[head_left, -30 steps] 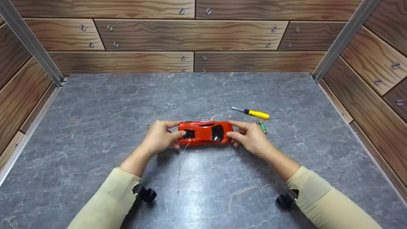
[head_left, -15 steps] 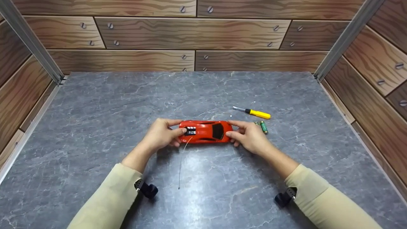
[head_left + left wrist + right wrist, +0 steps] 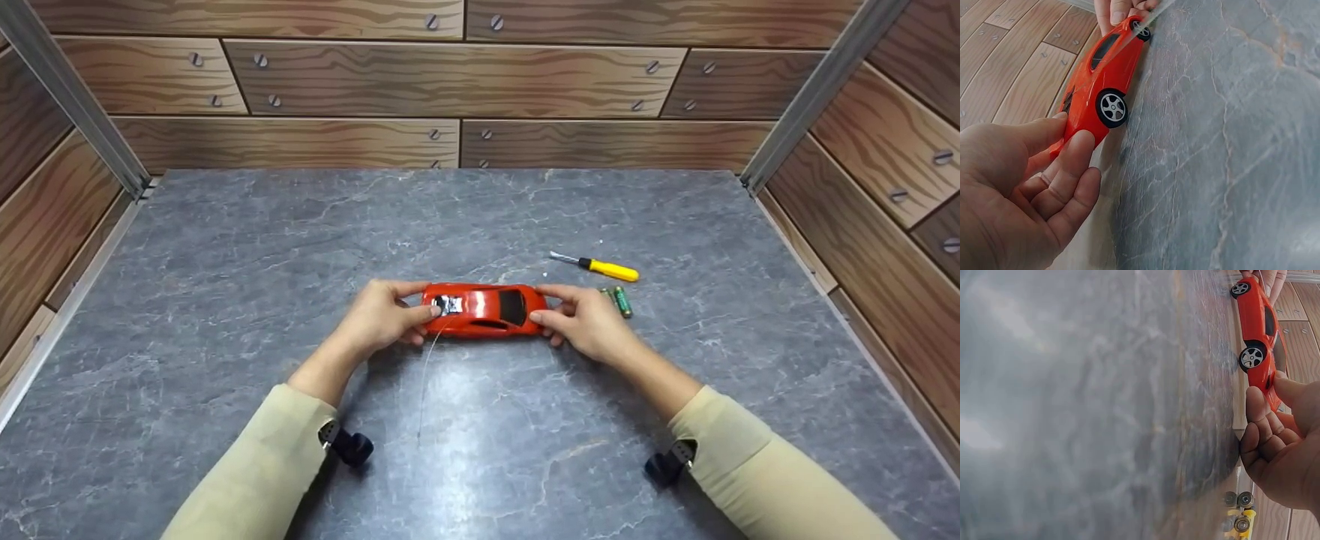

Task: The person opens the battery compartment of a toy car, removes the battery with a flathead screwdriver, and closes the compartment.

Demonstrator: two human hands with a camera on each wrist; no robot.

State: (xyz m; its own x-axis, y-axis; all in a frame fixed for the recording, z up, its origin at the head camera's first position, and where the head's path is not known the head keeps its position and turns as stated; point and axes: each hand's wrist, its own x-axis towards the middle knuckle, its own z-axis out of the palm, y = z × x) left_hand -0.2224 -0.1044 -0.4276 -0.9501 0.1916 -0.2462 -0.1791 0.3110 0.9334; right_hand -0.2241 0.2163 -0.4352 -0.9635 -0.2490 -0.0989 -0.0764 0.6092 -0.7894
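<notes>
A red toy car (image 3: 484, 304) lies crosswise between both hands, close over the table. My left hand (image 3: 379, 319) grips its left end, thumb on top by the black engine panel, fingers at the side and below. At the other end my right hand (image 3: 596, 326) pinches the car past the dark windshield (image 3: 513, 307), thumb on top. A thin wire antenna (image 3: 424, 382) runs from the car's near side toward me. In the left wrist view, silver-spoked wheels (image 3: 1112, 108) face the camera and the fingers curl beneath the body. The right wrist view shows the thumb pressing one end.
Behind the right hand, a yellow-handled screwdriver (image 3: 611, 270) lies on the grey marbled table (image 3: 300, 225). Green batteries (image 3: 622, 301) lie beside that hand, partly hidden by it. Wood-patterned panels (image 3: 450, 79) enclose the back and sides.
The car has tilted a little in both hands, so its near side window shows more and the roof glare has shifted. The antenna's free end has swung slightly. Both hands keep their hold.
</notes>
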